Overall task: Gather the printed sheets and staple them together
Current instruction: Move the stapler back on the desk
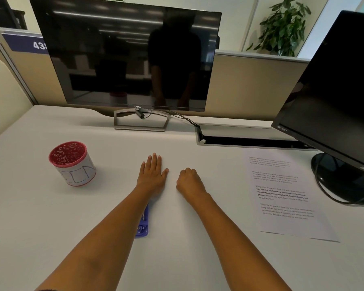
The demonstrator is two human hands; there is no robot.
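Note:
Printed sheets [286, 198] lie on the white desk [51, 227] at the right, overlapping in a fanned stack, with black text on them. A blue stapler [143, 224] lies on the desk under my left forearm, partly hidden. My left hand [152, 175] rests flat on the desk, fingers extended, holding nothing. My right hand [189, 180] rests beside it with the fingers curled into a loose fist, nothing visible in it. Both hands are well left of the sheets.
A red mesh cup [73, 163] with a paper label stands at the left. A Dell monitor [130, 59] stands at the back, a second black monitor [334, 91] with its round base [345, 181] at the right, next to the sheets. A cable slot [250, 141] lies behind the sheets.

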